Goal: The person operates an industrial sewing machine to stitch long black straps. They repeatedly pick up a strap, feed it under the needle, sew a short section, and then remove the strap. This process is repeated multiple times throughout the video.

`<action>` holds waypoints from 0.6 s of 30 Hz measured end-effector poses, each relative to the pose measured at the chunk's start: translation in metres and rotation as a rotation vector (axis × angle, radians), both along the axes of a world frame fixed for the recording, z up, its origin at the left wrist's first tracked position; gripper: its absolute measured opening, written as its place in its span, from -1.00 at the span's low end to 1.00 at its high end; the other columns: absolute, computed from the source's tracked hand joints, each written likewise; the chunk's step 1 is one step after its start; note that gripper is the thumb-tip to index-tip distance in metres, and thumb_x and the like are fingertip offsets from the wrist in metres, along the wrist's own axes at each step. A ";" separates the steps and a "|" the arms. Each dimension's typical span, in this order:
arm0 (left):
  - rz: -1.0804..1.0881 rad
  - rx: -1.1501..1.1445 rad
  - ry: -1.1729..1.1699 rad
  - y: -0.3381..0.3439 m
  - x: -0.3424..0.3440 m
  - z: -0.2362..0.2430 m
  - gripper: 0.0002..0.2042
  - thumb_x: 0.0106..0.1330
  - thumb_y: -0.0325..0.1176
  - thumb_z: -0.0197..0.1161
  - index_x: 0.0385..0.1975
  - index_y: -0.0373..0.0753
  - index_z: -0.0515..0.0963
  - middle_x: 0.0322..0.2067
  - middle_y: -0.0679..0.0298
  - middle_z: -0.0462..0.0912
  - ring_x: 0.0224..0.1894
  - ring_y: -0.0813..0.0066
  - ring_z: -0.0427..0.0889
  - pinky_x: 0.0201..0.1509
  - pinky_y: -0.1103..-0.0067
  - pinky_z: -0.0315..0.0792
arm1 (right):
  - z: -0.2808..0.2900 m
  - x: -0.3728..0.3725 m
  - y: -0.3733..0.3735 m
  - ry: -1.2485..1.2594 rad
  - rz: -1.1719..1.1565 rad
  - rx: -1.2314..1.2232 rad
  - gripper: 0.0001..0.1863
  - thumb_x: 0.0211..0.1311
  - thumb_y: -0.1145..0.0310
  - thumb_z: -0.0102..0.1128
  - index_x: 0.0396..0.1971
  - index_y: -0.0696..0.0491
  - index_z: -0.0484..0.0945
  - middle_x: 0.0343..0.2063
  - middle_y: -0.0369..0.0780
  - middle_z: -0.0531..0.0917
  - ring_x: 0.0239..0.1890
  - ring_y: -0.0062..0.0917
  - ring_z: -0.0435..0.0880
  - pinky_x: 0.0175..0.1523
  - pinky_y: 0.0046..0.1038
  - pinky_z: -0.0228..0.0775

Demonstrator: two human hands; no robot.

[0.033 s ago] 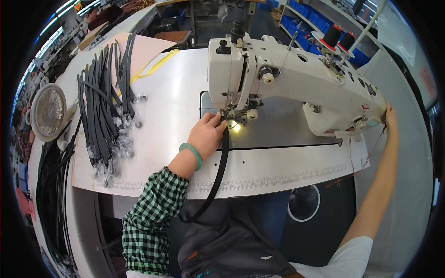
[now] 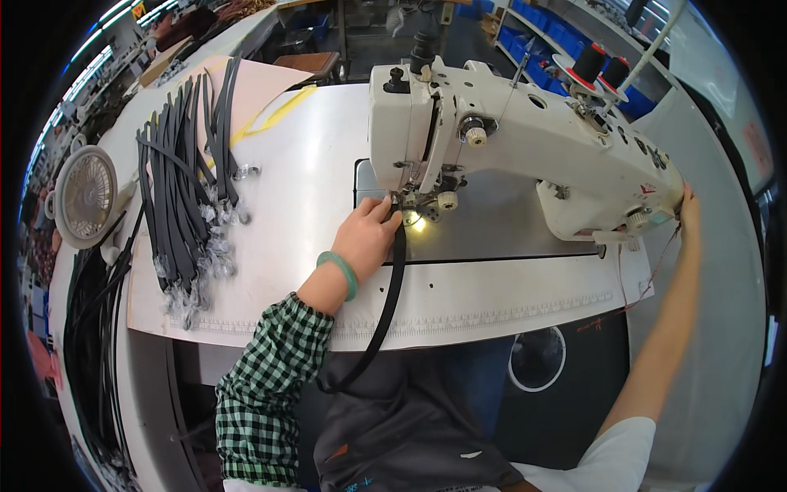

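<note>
My left hand [image 2: 367, 234] is closed in a pinch on a black strap [image 2: 395, 283], right by the needle and presser foot of a white sewing machine [image 2: 508, 115]. From there the strap hangs over the table's front edge and curves down to my lap. A small lamp lights the metal plate [image 2: 508, 217] beside my fingertips. My right hand [image 2: 689, 215] touches the far right end of the machine, its fingers mostly hidden behind the housing. Thin red thread hangs next to that hand.
Several black straps with clear-wrapped ends [image 2: 176, 189] lie on the left of the white table [image 2: 303, 148]. More long black strips [image 2: 86, 353] hang further left, below a round sieve-like basket [image 2: 86, 197]. Thread cones [image 2: 589, 64] stand behind the machine. A ruler scale runs along the front edge.
</note>
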State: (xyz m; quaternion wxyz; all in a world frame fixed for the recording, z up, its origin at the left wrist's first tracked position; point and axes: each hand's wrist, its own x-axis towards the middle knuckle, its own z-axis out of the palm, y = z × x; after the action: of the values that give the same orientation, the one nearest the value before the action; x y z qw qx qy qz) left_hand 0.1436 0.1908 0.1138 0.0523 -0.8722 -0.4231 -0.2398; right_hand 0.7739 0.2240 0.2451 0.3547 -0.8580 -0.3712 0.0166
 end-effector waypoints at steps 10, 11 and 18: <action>-0.090 0.090 0.067 0.005 0.006 -0.007 -0.74 -0.19 -0.52 0.17 -0.39 -0.31 0.51 -0.45 0.30 0.46 -0.31 0.38 0.39 -0.21 0.58 0.38 | -0.071 0.004 -0.014 0.152 -0.060 0.676 -0.38 0.22 -0.07 -0.26 -0.12 0.26 0.41 -0.17 -0.01 0.51 -0.13 -0.33 0.49 -0.02 -0.40 0.24; -0.094 0.085 0.081 0.005 0.004 -0.004 -0.73 -0.20 -0.54 0.16 -0.39 -0.31 0.51 -0.45 0.30 0.47 -0.32 0.39 0.41 -0.22 0.58 0.40 | -0.057 -0.002 -0.012 0.012 -0.034 0.603 -0.39 0.23 -0.06 -0.26 -0.12 0.26 0.40 -0.17 -0.01 0.51 -0.13 -0.31 0.49 -0.01 -0.40 0.24; -0.139 0.086 0.033 0.009 0.004 -0.002 -0.73 -0.22 -0.50 0.16 -0.40 -0.32 0.50 -0.46 0.31 0.43 -0.32 0.40 0.37 -0.20 0.61 0.35 | 0.016 0.010 0.001 -0.314 0.105 0.072 -0.42 0.23 -0.03 -0.25 -0.18 0.25 0.42 -0.27 -0.03 0.54 -0.21 -0.33 0.51 -0.11 -0.40 0.30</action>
State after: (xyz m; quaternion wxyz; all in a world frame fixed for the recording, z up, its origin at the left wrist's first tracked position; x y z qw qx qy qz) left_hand 0.1475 0.2003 0.1119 0.0798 -0.9002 -0.3500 -0.2465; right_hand 0.7842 0.2250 0.2607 0.3215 -0.8162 -0.4667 -0.1126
